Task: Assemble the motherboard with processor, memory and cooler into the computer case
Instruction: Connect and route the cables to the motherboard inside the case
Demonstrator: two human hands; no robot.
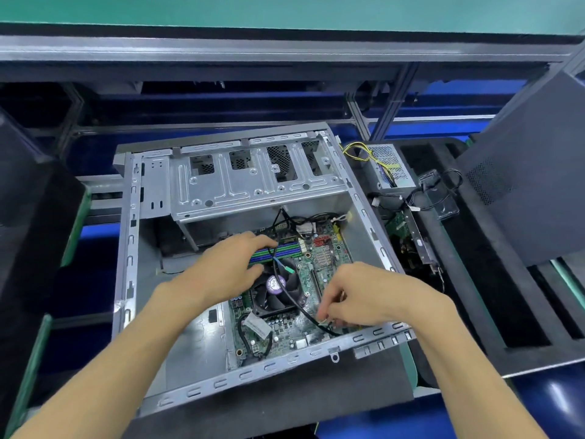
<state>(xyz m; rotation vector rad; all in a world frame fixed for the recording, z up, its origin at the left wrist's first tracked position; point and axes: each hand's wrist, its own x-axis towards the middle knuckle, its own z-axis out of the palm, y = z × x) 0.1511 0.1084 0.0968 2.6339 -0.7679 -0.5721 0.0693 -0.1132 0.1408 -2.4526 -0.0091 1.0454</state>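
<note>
Right hand pinches cable; label unreadable

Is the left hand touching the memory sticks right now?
Touching. The head view shows the left hand lying across the near end of the green and blue memory sticks, fingers overlapping them, with no gap visible.

head view | worn on the head | faces forward and down | close over the open computer case

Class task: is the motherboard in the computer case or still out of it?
In. The motherboard lies flat on the floor of the computer case, inside its metal frame.
</note>
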